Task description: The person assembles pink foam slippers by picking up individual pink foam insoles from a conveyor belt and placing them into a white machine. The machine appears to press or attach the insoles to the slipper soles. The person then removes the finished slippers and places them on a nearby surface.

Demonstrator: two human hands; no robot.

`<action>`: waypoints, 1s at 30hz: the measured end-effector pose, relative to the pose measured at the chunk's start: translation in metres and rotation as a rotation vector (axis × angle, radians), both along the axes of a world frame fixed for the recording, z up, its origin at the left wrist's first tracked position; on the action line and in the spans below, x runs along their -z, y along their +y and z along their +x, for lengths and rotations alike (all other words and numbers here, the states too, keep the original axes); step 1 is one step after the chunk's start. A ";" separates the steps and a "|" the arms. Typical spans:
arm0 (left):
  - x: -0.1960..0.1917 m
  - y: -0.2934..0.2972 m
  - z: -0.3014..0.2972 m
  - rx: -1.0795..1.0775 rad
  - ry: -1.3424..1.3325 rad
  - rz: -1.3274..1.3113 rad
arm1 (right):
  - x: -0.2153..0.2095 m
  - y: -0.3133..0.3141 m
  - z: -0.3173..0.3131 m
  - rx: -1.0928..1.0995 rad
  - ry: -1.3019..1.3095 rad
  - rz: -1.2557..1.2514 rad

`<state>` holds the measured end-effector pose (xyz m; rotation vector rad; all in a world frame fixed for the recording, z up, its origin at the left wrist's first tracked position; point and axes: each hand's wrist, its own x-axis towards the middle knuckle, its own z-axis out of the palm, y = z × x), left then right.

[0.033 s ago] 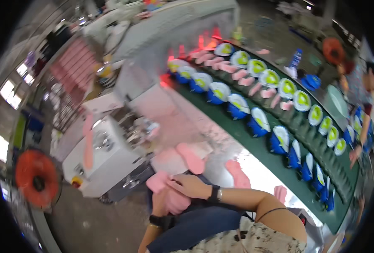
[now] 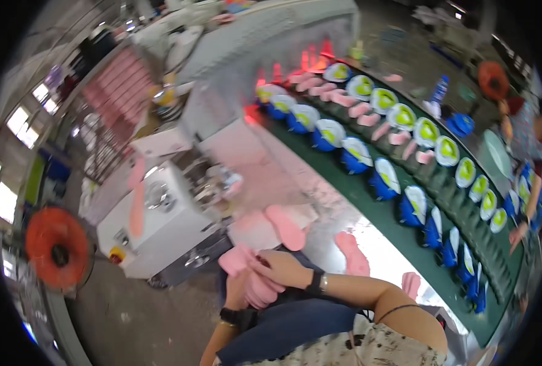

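Observation:
In front of my waist I hold a stack of pink insoles [image 2: 235,258]. My left hand [image 2: 237,290] grips the stack from the left and below, fingers wrapped round it. Across its top edge, my right hand [image 2: 286,268] has bent fingers closed on the insoles; the fingertips are partly hidden. Just beyond my hands, another pink insole [image 2: 286,227] rests on a whitish sheet at the table's near left. One more pink insole [image 2: 351,253] lies on the metal tabletop [image 2: 375,235] to the right, and further pink insoles [image 2: 411,283] are beside my right forearm.
A green conveyor [image 2: 320,160] carries rows of blue-and-white shoe uppers [image 2: 385,179] and pink insoles [image 2: 368,120] from a red-lit tunnel. On the left stand a white machine [image 2: 167,210] and an orange fan [image 2: 57,248]. Another person's arm [image 2: 530,210] reaches in at far right.
The whole view has shifted slightly, so the scene sits a little further right. My hands keep their hold on the insoles, with hardly any other visible movement.

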<state>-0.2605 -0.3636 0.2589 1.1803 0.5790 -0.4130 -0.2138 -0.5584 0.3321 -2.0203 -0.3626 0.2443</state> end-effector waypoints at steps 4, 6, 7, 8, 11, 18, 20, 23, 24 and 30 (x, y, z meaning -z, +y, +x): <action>-0.034 0.015 0.001 0.114 0.066 -0.242 | 0.030 0.007 0.006 0.064 0.066 0.151; -0.058 0.011 0.003 0.158 0.024 -0.402 | 0.055 0.002 0.030 0.084 0.091 -0.077; -0.061 0.011 0.002 0.160 -0.049 -0.445 | 0.053 -0.002 0.050 0.178 0.084 -0.121; -0.057 0.016 -0.005 0.131 0.009 -0.490 | 0.049 -0.003 0.073 0.273 0.080 -0.162; -0.037 0.028 -0.023 0.121 0.103 -0.578 | 0.041 0.011 0.139 0.377 0.167 0.242; -0.041 0.028 -0.027 0.164 0.038 -0.522 | 0.055 0.005 0.213 0.349 -0.126 -0.119; -0.040 0.032 -0.029 0.139 0.046 -0.502 | 0.029 0.003 0.192 0.280 -0.064 -0.129; -0.035 0.034 -0.031 0.126 0.073 -0.531 | -0.005 -0.010 0.171 0.360 -0.358 -0.447; -0.033 0.034 -0.030 0.114 0.091 -0.560 | -0.005 -0.013 0.173 0.379 -0.401 -0.448; -0.030 0.036 -0.034 0.056 0.077 -0.570 | 0.045 0.015 0.222 0.522 -0.043 -0.121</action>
